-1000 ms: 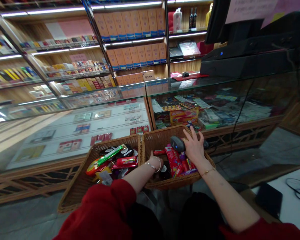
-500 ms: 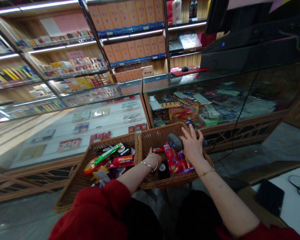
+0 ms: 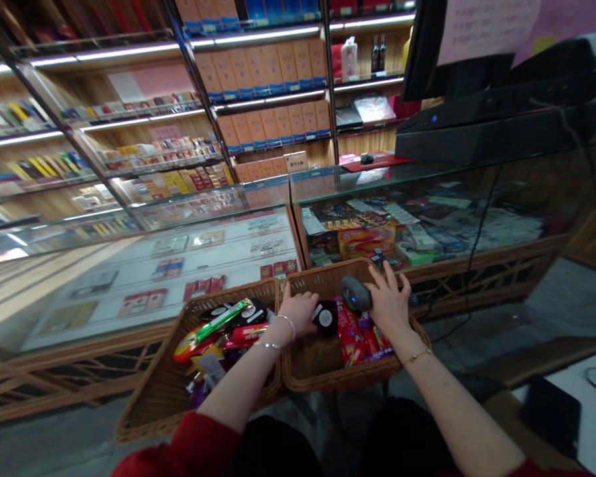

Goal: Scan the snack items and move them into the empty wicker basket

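My left hand [image 3: 298, 313] is inside the right wicker basket [image 3: 308, 383], its fingers closed at the edge of a black round pack [image 3: 324, 318] with a white label. The fingertips' contact is partly hidden. Over the same basket, my right hand [image 3: 388, 305] grips a dark grey barcode scanner [image 3: 356, 293], some fingers stretched out above it. Below the scanner lie red candy packets [image 3: 351, 334]. Adjoining on the left, another wicker basket [image 3: 149, 381] holds a green-wrapped bar [image 3: 222, 322], a red packet [image 3: 246, 335] and several black packs.
A glass display counter [image 3: 218, 212] runs behind the baskets, with an orange box [image 3: 367, 240] inside. On its right part stands a dark monitor and base [image 3: 447, 139]; a black cable [image 3: 481, 218] hangs down. A white surface with a dark flat object [image 3: 551, 411] is at right.
My left hand has moved toward the far side of the basket, and the black pack has shifted with it. The scanner stays in my right hand. The view has tilted up slightly.
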{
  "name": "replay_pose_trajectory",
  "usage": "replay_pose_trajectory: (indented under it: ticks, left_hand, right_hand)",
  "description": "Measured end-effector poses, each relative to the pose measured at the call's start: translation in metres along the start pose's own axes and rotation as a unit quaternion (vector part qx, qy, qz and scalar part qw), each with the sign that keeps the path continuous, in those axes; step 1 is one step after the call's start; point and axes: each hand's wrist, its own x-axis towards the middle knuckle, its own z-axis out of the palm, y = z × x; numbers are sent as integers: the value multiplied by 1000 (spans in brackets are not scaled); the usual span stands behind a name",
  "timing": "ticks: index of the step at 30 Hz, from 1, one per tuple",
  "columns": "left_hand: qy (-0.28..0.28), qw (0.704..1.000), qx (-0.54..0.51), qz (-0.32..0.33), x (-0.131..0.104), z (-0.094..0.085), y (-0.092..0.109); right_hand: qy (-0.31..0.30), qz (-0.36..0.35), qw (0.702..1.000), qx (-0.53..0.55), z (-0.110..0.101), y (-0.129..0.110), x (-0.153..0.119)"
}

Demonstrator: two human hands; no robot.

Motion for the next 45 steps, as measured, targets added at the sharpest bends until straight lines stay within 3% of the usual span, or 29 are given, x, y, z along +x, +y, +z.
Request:
replay_pose_trajectory:
  ticks: [5, 8, 22, 45]
  left_hand:
    - [147, 982, -50, -110, -6, 7, -13]
    - [182, 969, -76, -151, -5, 12, -17]
    - [237, 943, -111, -207, -9, 22, -24]
    - [235, 944, -82, -217, -9, 26, -24]
  right_hand:
    - [10, -7, 1000, 18, -1, -4, 0]
    - [7, -19, 999, 30, -2, -5, 2]
    - [-11, -63, 994, 85, 2, -38, 11]
    - [-26, -75, 989, 124, 3, -38, 7]
